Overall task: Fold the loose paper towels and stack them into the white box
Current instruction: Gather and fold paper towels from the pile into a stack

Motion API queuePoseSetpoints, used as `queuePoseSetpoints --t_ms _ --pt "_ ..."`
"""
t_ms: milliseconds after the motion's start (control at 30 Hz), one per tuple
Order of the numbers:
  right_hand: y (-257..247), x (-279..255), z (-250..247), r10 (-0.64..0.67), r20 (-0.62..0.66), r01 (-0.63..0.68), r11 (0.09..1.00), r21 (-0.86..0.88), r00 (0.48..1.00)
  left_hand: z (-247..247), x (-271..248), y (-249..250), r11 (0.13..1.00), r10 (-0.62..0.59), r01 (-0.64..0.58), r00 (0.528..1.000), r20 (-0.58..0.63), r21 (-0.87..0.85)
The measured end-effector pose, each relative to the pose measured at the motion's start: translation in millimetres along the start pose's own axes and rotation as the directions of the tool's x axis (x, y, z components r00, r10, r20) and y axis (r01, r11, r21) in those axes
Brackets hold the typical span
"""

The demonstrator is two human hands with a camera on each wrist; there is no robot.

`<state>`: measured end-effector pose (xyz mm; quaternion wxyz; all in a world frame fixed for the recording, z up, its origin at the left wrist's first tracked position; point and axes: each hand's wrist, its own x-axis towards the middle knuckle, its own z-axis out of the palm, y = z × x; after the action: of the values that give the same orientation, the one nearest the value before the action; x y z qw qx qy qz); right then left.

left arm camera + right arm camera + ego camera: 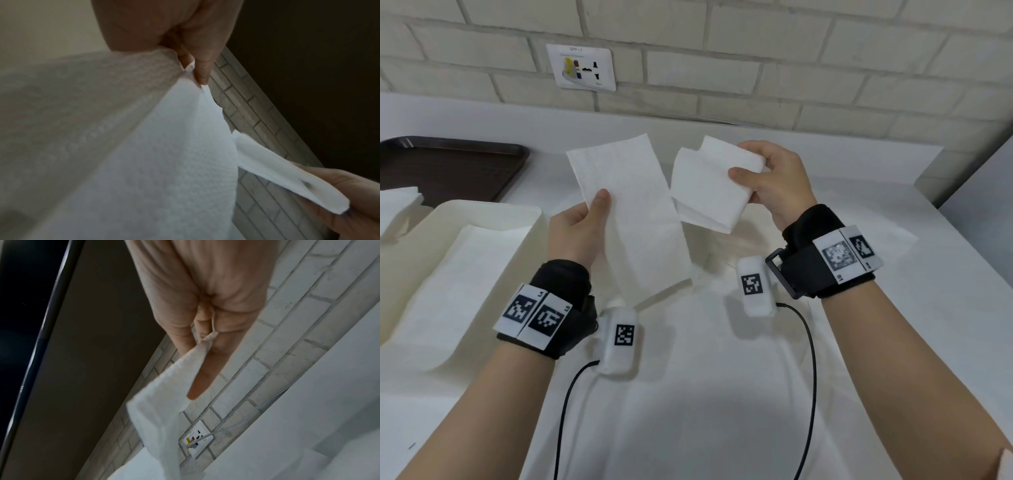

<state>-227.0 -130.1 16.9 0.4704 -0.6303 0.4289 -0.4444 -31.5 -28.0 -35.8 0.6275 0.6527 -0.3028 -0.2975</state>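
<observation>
- Paper towels fill the head view: a long, flat, embossed paper towel [633, 212] is pinched at its left edge by the left hand [578, 233], thumb on top, the sheet hanging down and to the right of that grip above a white-covered table [722, 411].
- Folded paper towel [709, 185], a thick, layered square, is held by the right hand [774, 185], fingers curled round its right edge; it juts left from that grip, just beside the long sheet.
- The white box [482, 219], lined with white paper, sits left of the left hand; a dark brown tray [448, 164] lies beyond it, below a pale brick wall [756, 68] with a socket plate [582, 66].
- Left wrist view: fingers [202, 69] nip the sheet's [164, 162] top edge, the paper spreading below the grip; the folded one [287, 177] shows lower right.
- Right wrist view: thumb and fingers [205, 373] clamp the folded towel [156, 418], which hangs below the grip before the brick wall.
</observation>
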Motion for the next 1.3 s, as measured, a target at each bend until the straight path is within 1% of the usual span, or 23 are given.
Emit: queuePoseSetpoints --t_ms 100,200,300,367,433,500,600,667,767,833,900,967,1033,1167,1300 --pt "-3.7 -3.6 4.4 -0.055 0.003 0.055 0.998 0.013 0.999 2.7 -0.8 -1.7 1.000 -0.006 0.006 1.000 0.004 0.029" --pt "-3.8 -4.7 9.4 -0.085 -0.017 0.086 0.996 0.004 0.996 5.1 1.1 -6.0 0.998 -0.051 0.051 0.999 -0.010 0.036" --pt "-1.0 -3.6 11.5 -0.117 -0.017 0.116 0.991 -0.072 0.993 4.1 3.3 -8.6 0.996 -0.081 0.082 0.996 -0.026 0.026" --pt "-0.2 -5.3 13.0 -0.185 0.032 0.188 0.971 -0.145 0.982 2.7 2.9 -7.1 0.996 -0.086 0.087 0.996 -0.034 0.025" --pt "-1.6 -8.9 13.2 -0.282 0.065 0.290 0.937 -0.197 0.957 1.7 2.1 -4.1 0.997 -0.069 0.070 0.997 -0.039 0.028" --pt "-5.5 -12.9 13.4 -0.342 0.070 0.349 0.919 -0.184 0.937 1.8 0.8 0.4 0.999 -0.037 0.038 0.999 -0.036 0.035" --pt "-13.1 -18.9 16.7 -0.312 0.088 0.319 0.945 -0.068 0.946 3.2 -1.0 4.1 0.999 0.017 -0.016 1.000 -0.024 0.042" --pt "-18.3 -21.6 19.7 -0.323 0.096 0.323 0.946 0.016 0.942 6.3 -1.9 4.6 0.999 0.042 -0.042 0.999 -0.009 0.025" --pt "-21.9 -25.7 27.5 -0.299 0.108 0.287 0.951 0.115 0.948 11.2 -6.4 6.1 0.997 0.076 -0.077 0.996 0.041 0.015" --pt "-16.6 -25.2 35.6 -0.239 0.078 0.232 0.968 0.094 0.968 15.0 -12.3 9.8 0.995 0.101 -0.101 0.990 0.095 -0.001" --pt "-8.3 -22.2 45.1 -0.153 0.044 0.155 0.987 -0.035 0.987 18.9 -19.7 14.8 0.993 0.122 -0.120 0.981 0.148 -0.024" --pt "-0.2 -21.1 52.6 -0.081 0.055 0.089 0.984 -0.152 0.995 23.3 -26.1 19.5 0.990 0.136 -0.127 0.975 0.175 -0.061" --pt "4.9 -23.4 58.4 -0.034 0.074 0.048 0.979 -0.198 0.997 26.2 -30.2 22.5 0.988 0.129 -0.111 0.974 0.188 -0.106" --pt "10.0 -30.4 61.9 0.025 0.106 -0.009 0.988 -0.151 0.994 27.7 -28.8 20.7 0.989 0.078 -0.050 0.976 0.202 -0.139" --pt "11.7 -39.1 60.5 0.084 0.252 -0.079 0.996 -0.028 0.964 26.1 -28.2 17.1 0.986 0.039 -0.012 0.986 0.162 -0.164"
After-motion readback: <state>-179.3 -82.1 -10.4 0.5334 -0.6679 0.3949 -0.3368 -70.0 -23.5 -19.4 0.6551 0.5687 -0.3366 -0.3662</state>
